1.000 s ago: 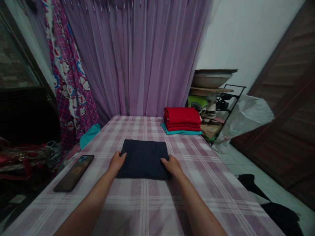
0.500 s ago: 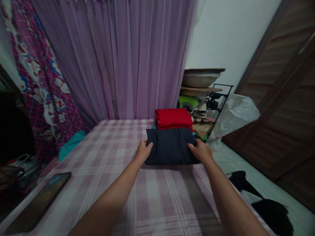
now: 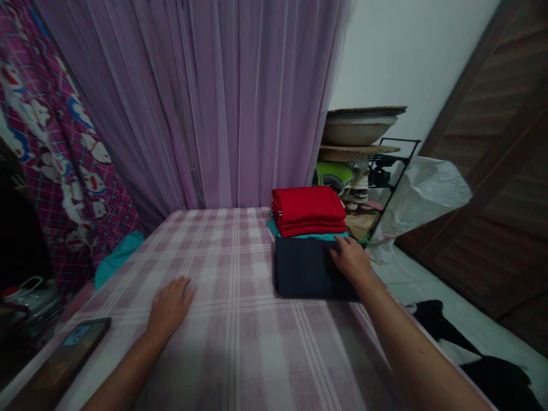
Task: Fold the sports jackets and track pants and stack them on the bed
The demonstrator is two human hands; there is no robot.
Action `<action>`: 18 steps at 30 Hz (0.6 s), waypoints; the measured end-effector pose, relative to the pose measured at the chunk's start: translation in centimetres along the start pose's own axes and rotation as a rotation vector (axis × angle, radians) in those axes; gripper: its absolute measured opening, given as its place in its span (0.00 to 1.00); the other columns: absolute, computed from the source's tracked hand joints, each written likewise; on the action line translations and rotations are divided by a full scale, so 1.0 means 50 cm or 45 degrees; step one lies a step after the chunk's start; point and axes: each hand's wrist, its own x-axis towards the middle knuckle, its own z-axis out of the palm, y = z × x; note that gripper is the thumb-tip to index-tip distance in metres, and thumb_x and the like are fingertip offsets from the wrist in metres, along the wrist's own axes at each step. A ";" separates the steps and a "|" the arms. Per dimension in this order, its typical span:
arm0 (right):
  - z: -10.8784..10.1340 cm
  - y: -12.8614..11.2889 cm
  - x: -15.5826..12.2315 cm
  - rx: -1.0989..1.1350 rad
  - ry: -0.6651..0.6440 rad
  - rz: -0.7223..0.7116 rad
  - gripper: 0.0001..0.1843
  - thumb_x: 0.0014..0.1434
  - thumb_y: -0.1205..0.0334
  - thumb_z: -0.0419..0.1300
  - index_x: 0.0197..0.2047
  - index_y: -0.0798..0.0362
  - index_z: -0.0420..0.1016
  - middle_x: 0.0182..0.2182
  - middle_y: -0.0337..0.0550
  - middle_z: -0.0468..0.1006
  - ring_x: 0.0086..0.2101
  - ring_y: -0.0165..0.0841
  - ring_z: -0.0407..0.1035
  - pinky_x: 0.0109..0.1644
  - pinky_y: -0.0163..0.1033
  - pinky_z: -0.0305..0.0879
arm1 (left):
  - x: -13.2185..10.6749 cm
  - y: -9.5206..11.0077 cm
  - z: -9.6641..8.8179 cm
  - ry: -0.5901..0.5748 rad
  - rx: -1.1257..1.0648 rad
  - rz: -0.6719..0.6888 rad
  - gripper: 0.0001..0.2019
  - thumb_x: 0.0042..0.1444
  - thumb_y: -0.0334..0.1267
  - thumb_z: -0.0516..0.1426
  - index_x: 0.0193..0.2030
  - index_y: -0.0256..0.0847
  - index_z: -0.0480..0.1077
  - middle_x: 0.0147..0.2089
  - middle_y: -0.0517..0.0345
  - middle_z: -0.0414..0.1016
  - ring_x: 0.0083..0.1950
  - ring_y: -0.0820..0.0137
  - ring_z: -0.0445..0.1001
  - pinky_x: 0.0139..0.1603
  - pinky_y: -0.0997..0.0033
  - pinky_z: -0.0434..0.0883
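A folded dark navy cloth (image 3: 302, 267) lies on the pink checked tablecloth (image 3: 240, 337), right in front of a stack of folded red cloths (image 3: 309, 210) that rests on a teal one (image 3: 314, 235). My right hand (image 3: 351, 259) lies on the navy cloth's right part, fingers flat on the fabric. My left hand (image 3: 169, 305) rests palm down on the tablecloth to the left, fingers spread, holding nothing.
A dark phone (image 3: 57, 364) lies at the table's near left edge. Purple curtains (image 3: 222, 103) hang behind the table. A metal rack with basins (image 3: 363, 142) and a plastic sheet (image 3: 422, 194) stand at the right. Dark clothes (image 3: 479, 359) lie on the floor.
The navy cloth went from mid-table to the right, down in front of the red stack. My left hand let go and dropped to the tablecloth; my right hand stays on the cloth.
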 end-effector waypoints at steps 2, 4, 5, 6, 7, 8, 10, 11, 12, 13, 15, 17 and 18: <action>-0.014 -0.064 0.032 -0.035 0.032 -0.184 0.26 0.63 0.58 0.52 0.63 0.52 0.66 0.61 0.56 0.68 0.56 0.46 0.65 0.54 0.48 0.64 | -0.005 -0.021 0.008 0.007 0.034 -0.055 0.24 0.63 0.45 0.46 0.58 0.33 0.70 0.63 0.41 0.71 0.65 0.55 0.67 0.65 0.53 0.61; -0.019 -0.123 0.068 -0.086 0.063 -0.312 0.25 0.63 0.60 0.52 0.63 0.51 0.67 0.62 0.56 0.66 0.56 0.46 0.64 0.54 0.48 0.62 | -0.009 -0.022 0.012 0.006 0.042 -0.076 0.25 0.63 0.45 0.46 0.59 0.34 0.70 0.63 0.41 0.71 0.65 0.55 0.67 0.66 0.52 0.61; -0.019 -0.147 0.086 -0.117 0.086 -0.357 0.25 0.63 0.61 0.52 0.63 0.50 0.67 0.62 0.57 0.66 0.57 0.46 0.63 0.54 0.49 0.62 | -0.011 -0.019 0.013 0.005 0.039 -0.082 0.24 0.63 0.45 0.46 0.59 0.35 0.70 0.63 0.42 0.71 0.65 0.55 0.67 0.66 0.52 0.61; -0.017 -0.167 0.104 -0.148 0.117 -0.389 0.26 0.63 0.63 0.52 0.64 0.50 0.66 0.63 0.58 0.65 0.57 0.47 0.62 0.54 0.50 0.61 | -0.012 -0.015 0.013 0.005 0.030 -0.085 0.24 0.63 0.45 0.46 0.58 0.35 0.70 0.63 0.42 0.71 0.65 0.56 0.67 0.66 0.52 0.61; -0.014 -0.182 0.122 -0.178 0.153 -0.400 0.27 0.62 0.64 0.52 0.65 0.51 0.65 0.63 0.59 0.64 0.58 0.48 0.60 0.54 0.51 0.60 | -0.013 -0.012 0.012 0.009 0.017 -0.083 0.23 0.63 0.44 0.46 0.58 0.36 0.71 0.63 0.43 0.71 0.65 0.56 0.67 0.66 0.52 0.61; -0.012 -0.192 0.140 -0.208 0.191 -0.390 0.28 0.62 0.65 0.52 0.66 0.52 0.64 0.64 0.60 0.63 0.59 0.49 0.59 0.55 0.52 0.58 | -0.014 -0.010 0.012 0.017 0.003 -0.079 0.23 0.63 0.44 0.47 0.58 0.36 0.71 0.62 0.43 0.71 0.64 0.56 0.67 0.66 0.52 0.61; -0.009 -0.202 0.174 -0.252 0.232 -0.350 0.27 0.62 0.65 0.53 0.64 0.52 0.65 0.64 0.61 0.63 0.60 0.50 0.57 0.56 0.54 0.56 | -0.015 -0.009 0.014 0.043 -0.020 -0.084 0.22 0.63 0.43 0.48 0.57 0.37 0.71 0.62 0.43 0.72 0.64 0.56 0.67 0.66 0.52 0.61; -0.010 -0.206 0.190 -0.262 0.222 -0.335 0.24 0.63 0.64 0.52 0.61 0.52 0.69 0.62 0.61 0.66 0.59 0.50 0.59 0.55 0.54 0.56 | -0.016 -0.010 0.016 0.056 -0.030 -0.093 0.22 0.62 0.43 0.48 0.57 0.37 0.72 0.61 0.43 0.72 0.64 0.56 0.68 0.66 0.52 0.61; -0.013 -0.209 0.205 -0.263 0.194 -0.333 0.21 0.64 0.63 0.51 0.57 0.53 0.73 0.58 0.60 0.71 0.57 0.49 0.62 0.54 0.53 0.57 | -0.016 -0.011 0.018 0.065 -0.041 -0.100 0.21 0.62 0.42 0.49 0.57 0.37 0.72 0.61 0.44 0.72 0.64 0.56 0.68 0.66 0.51 0.61; -0.018 -0.214 0.217 -0.257 0.157 -0.337 0.19 0.65 0.63 0.48 0.52 0.54 0.76 0.53 0.60 0.75 0.54 0.48 0.65 0.52 0.52 0.58 | -0.017 -0.011 0.020 0.070 -0.052 -0.103 0.21 0.62 0.42 0.49 0.56 0.38 0.72 0.61 0.44 0.72 0.64 0.56 0.68 0.66 0.51 0.61; -0.031 -0.230 0.235 -0.234 0.111 -0.334 0.21 0.67 0.65 0.44 0.47 0.58 0.78 0.44 0.60 0.79 0.48 0.45 0.70 0.50 0.49 0.60 | -0.019 -0.011 0.023 0.078 -0.068 -0.107 0.20 0.62 0.42 0.50 0.56 0.38 0.72 0.61 0.44 0.72 0.64 0.56 0.68 0.65 0.50 0.61; -0.042 -0.248 0.241 -0.219 0.120 -0.335 0.21 0.67 0.65 0.44 0.47 0.60 0.77 0.42 0.61 0.80 0.47 0.45 0.71 0.49 0.48 0.61 | -0.022 -0.010 0.025 0.091 -0.076 -0.111 0.20 0.62 0.42 0.49 0.56 0.38 0.72 0.61 0.43 0.72 0.64 0.56 0.68 0.65 0.50 0.61; -0.045 -0.254 0.240 -0.217 0.130 -0.344 0.20 0.67 0.63 0.46 0.50 0.61 0.76 0.45 0.62 0.79 0.49 0.46 0.70 0.50 0.49 0.62 | -0.024 -0.009 0.025 0.098 -0.079 -0.110 0.20 0.62 0.42 0.49 0.56 0.37 0.72 0.61 0.43 0.72 0.64 0.56 0.68 0.66 0.50 0.60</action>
